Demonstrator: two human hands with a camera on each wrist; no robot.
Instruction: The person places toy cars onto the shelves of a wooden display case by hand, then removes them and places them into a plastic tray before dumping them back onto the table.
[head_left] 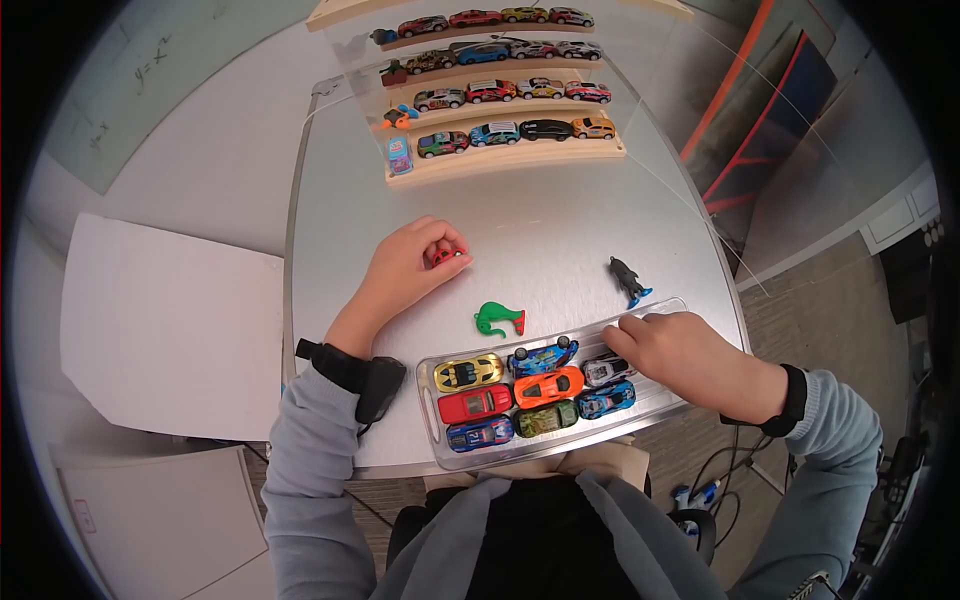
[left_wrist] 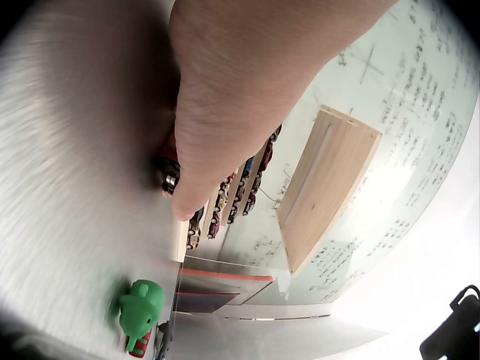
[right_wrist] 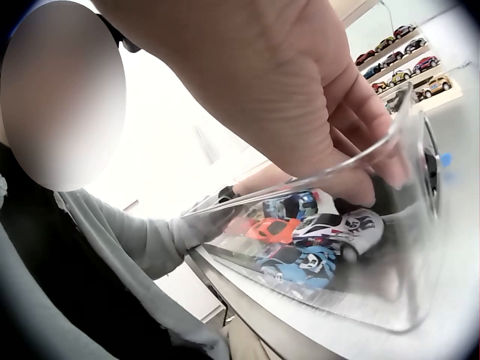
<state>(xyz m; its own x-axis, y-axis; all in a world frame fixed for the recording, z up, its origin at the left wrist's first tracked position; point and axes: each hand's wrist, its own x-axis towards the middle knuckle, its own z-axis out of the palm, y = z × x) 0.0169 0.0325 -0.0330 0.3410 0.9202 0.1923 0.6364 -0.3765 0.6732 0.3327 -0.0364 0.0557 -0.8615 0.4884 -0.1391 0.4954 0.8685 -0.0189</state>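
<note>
My left hand (head_left: 408,265) is low over the table's left middle, fingers and thumb curled round a small red toy car (head_left: 446,257). In the left wrist view the hand hides most of this car. My right hand (head_left: 683,358) reaches over the right end of a clear plastic tray (head_left: 432,425). Its bent fingertips are inside the wall, right at a white toy car (right_wrist: 349,231); I cannot tell whether they grip it. Beside that car lie an orange car (head_left: 549,387) and a light-blue car (head_left: 607,399). A blue car (head_left: 541,356) there is tipped over, wheels showing.
A green toy with a red end (head_left: 497,318) lies between the left hand and the tray. A dark grey figure with blue feet (head_left: 627,281) lies beyond the right hand. At the back stands a tiered wooden rack (head_left: 500,164) with rows of toy cars.
</note>
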